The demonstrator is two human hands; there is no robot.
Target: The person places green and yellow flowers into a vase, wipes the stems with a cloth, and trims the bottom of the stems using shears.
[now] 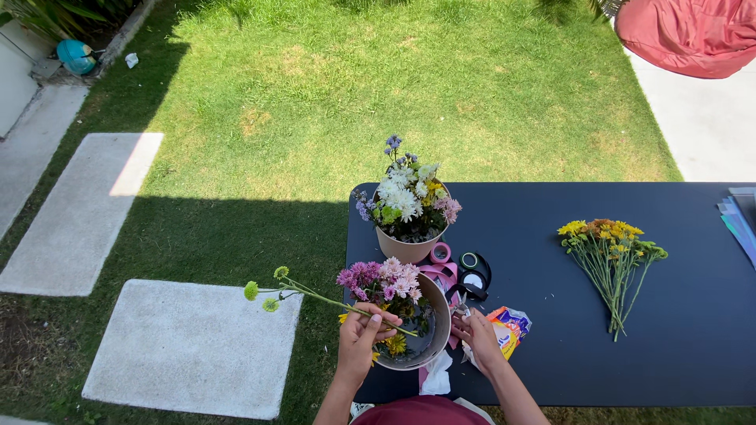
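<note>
1. Counter (693, 346): stands on the lawn (394, 79); paving slabs (189, 346) lie to its left.
2. Near pot (437, 319): at the counter's front left corner, holding flowers.
3. Far pot (405, 248): directly behind the near pot, also holding flowers.
4. Tape rolls (470, 271): just right of the two pots.
5. Packet (508, 327): right of the near pot, before the tape rolls.
6. Loose bunch of flowers (610, 252): lying on the counter, well right of the pots.
7. Left hand (361, 338): at the near pot's left rim, holding a stem (315, 297) that reaches left over the slabs.
8. Right hand (478, 334): between the near pot and the packet.
</note>
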